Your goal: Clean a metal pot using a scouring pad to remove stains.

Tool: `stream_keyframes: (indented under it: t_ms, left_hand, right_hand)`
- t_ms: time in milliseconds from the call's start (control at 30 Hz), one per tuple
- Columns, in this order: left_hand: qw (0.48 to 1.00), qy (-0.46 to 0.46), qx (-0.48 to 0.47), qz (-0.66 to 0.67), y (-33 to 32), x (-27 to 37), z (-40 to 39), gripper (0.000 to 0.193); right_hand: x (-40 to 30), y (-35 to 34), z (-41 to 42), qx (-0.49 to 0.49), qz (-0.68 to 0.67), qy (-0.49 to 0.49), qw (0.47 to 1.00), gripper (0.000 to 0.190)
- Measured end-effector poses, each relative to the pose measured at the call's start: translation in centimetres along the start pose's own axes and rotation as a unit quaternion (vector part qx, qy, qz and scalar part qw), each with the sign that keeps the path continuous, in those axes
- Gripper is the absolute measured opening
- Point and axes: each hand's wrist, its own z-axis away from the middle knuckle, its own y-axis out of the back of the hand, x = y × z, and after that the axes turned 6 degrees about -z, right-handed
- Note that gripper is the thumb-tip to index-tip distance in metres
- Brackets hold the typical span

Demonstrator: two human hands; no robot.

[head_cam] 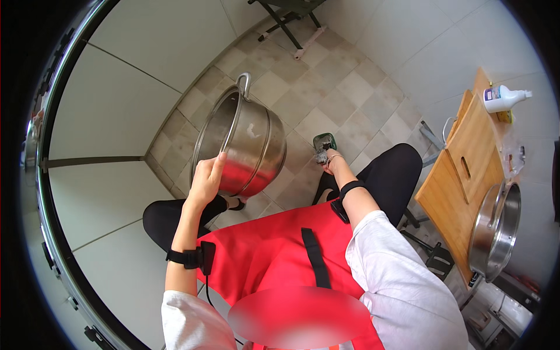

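Note:
My left hand point(205, 180) grips the near rim of a large stainless-steel pot point(251, 135), its thumb on the outer wall. The pot is tilted on its side, mouth turned to the left, with one loop handle point(246, 85) at the top. Red from the apron is reflected in its lower wall. To the right of the pot, my right hand point(333, 162) holds a grey scouring pad point(322, 156), which looks like steel wool. The pad is at the near edge of a small green container point(331, 139) low by the floor. My right fingertips are partly hidden.
White cabinet fronts point(113, 109) line the left. At right, a wooden table point(442, 188) bears wooden boards point(477, 144), a white spray bottle point(503, 98) and steel pans point(485, 232). A folding stool point(284, 22) stands on the tiled floor point(323, 92) at the far end.

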Motion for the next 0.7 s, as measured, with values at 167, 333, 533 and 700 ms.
stream_keyframes:
  t_ms: [167,333,533,700]
  left_hand:
    - [0.994,-0.072,-0.047,0.061,-3.9,4.2,-4.0,0.053]
    - [0.999,-0.004,0.015,0.029,0.0,-1.4,0.4,0.054]
    - [0.998,0.000,-0.005,0.057,-1.5,0.3,-1.5,0.055]
    - [0.999,-0.029,-0.003,0.027,-0.8,0.5,-0.8,0.052]
  right_hand:
    - [-5.4,12.3,-9.0,0.117,-0.036,0.023,0.992,0.024]
    - [-0.7,-0.1,2.6,0.117,-0.016,0.009,0.993,0.017]
    - [-1.9,4.8,2.0,0.249,0.041,0.151,0.956,0.012]
    - [-3.6,2.3,12.8,0.084,-0.079,0.300,0.947,0.037]
